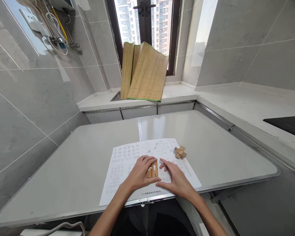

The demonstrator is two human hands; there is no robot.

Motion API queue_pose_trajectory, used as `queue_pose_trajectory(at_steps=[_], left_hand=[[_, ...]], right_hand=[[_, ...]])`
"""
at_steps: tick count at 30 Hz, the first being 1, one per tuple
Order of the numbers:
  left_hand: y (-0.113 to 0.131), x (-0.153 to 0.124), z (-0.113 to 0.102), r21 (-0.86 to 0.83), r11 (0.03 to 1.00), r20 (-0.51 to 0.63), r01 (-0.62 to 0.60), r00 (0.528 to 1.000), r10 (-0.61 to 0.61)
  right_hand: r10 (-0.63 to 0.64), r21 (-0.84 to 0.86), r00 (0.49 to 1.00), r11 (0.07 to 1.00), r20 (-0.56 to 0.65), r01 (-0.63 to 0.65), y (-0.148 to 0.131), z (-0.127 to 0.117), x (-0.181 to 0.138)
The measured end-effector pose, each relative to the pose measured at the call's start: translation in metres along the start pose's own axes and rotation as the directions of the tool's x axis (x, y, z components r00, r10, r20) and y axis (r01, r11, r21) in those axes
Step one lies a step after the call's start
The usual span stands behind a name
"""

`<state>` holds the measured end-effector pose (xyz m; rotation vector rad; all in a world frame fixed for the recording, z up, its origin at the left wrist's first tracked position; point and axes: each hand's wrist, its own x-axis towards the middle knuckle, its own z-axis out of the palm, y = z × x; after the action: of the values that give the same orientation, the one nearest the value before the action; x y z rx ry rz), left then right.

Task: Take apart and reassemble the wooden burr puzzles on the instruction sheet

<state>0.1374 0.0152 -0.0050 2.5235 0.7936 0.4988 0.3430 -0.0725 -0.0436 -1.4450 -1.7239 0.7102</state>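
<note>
Flat wooden puzzle pieces (pixel 154 169) lie side by side on a printed instruction sheet (pixel 123 164); the right-hand one has a slot and a dark mark like a 2. My left hand (pixel 140 172) is closed around them, with its fingers along the far edge and its thumb along the near edge, and it partly covers the left piece. To the right, my right hand (pixel 175 178) is open and curved, its thumb and fingers apart, with nothing in it. Beyond it, an interlocked wooden cross-shaped puzzle (pixel 180 152) rests at the sheet's right edge.
The sheet lies near the front edge of a pale folding table (pixel 88 157). Behind it, a folded bamboo mat (pixel 147 72) leans at the window on a white counter (pixel 218 98). A black panel (pixel 288 124) is set in the counter at right. Cables and pipes (pixel 55 31) hang upper left.
</note>
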Motion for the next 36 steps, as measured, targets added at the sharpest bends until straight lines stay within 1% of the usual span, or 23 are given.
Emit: queue_pose_trajectory(at_steps=[3, 6, 10, 13, 16, 20, 22, 23, 25, 26, 27, 30, 32, 34, 36], left_hand=[[-0.016, -0.003, -0.002, 0.040, 0.998, -0.074, 0.049, 0.996, -0.046], [-0.040, -0.011, -0.011, 0.102, 0.985, -0.176, 0.140, 0.977, -0.120], [-0.079, -0.025, -0.032, 0.195, 0.934, -0.310, 0.299, 0.922, -0.231], [-0.102, -0.036, -0.049, 0.225, 0.872, -0.389, 0.434, 0.861, -0.328], [-0.117, -0.044, -0.060, 0.227, 0.837, -0.439, 0.498, 0.820, -0.369], [-0.126, -0.048, -0.061, 0.215, 0.821, -0.477, 0.529, 0.790, -0.384], [-0.125, -0.049, -0.061, 0.223, 0.826, -0.503, 0.517, 0.787, -0.357], [-0.122, -0.049, -0.061, 0.229, 0.834, -0.515, 0.502, 0.789, -0.334], [-0.112, -0.052, -0.062, 0.234, 0.860, -0.523, 0.453, 0.804, -0.281], [-0.106, -0.053, -0.062, 0.229, 0.877, -0.518, 0.422, 0.816, -0.257], [-0.098, -0.055, -0.062, 0.220, 0.893, -0.511, 0.392, 0.826, -0.237], [-0.074, -0.058, -0.055, 0.202, 0.926, -0.488, 0.320, 0.853, -0.188], [-0.060, -0.059, -0.047, 0.172, 0.941, -0.466, 0.291, 0.866, -0.183], [-0.048, -0.058, -0.038, 0.131, 0.960, -0.431, 0.249, 0.886, -0.171], [-0.036, -0.057, -0.030, 0.069, 0.976, -0.406, 0.206, 0.900, -0.161]], right_hand=[[-0.006, -0.003, 1.000, 1.000, -0.016, 0.006, 0.004, 0.001, 0.000], [-0.003, -0.015, 0.999, 1.000, -0.032, 0.002, 0.005, 0.002, -0.001], [0.013, -0.019, 0.999, 1.000, -0.031, -0.014, 0.004, 0.002, -0.002], [0.013, -0.021, 0.999, 1.000, -0.034, -0.014, 0.004, 0.002, -0.002], [0.008, -0.020, 0.999, 1.000, -0.052, -0.009, 0.004, 0.002, 0.000], [0.021, 0.031, 0.994, 0.999, -0.109, -0.017, 0.001, 0.003, 0.001], [0.079, 0.081, 0.978, 0.995, -0.191, -0.064, 0.001, 0.000, 0.000], [0.125, 0.101, 0.960, 0.990, -0.252, -0.103, 0.002, -0.003, -0.001], [0.220, 0.110, 0.898, 0.975, -0.382, -0.192, 0.007, -0.011, -0.002], [0.251, 0.091, 0.867, 0.968, -0.431, -0.235, 0.010, -0.017, -0.002], [0.266, 0.052, 0.847, 0.961, -0.460, -0.273, 0.014, -0.023, -0.002], [0.325, -0.124, 0.833, 0.900, -0.448, -0.418, 0.026, -0.040, 0.004], [0.347, -0.217, 0.820, 0.850, -0.456, -0.481, 0.030, -0.047, 0.010], [0.339, -0.271, 0.809, 0.820, -0.481, -0.505, 0.031, -0.050, 0.015], [0.316, -0.267, 0.805, 0.829, -0.502, -0.492, 0.028, -0.049, 0.019]])
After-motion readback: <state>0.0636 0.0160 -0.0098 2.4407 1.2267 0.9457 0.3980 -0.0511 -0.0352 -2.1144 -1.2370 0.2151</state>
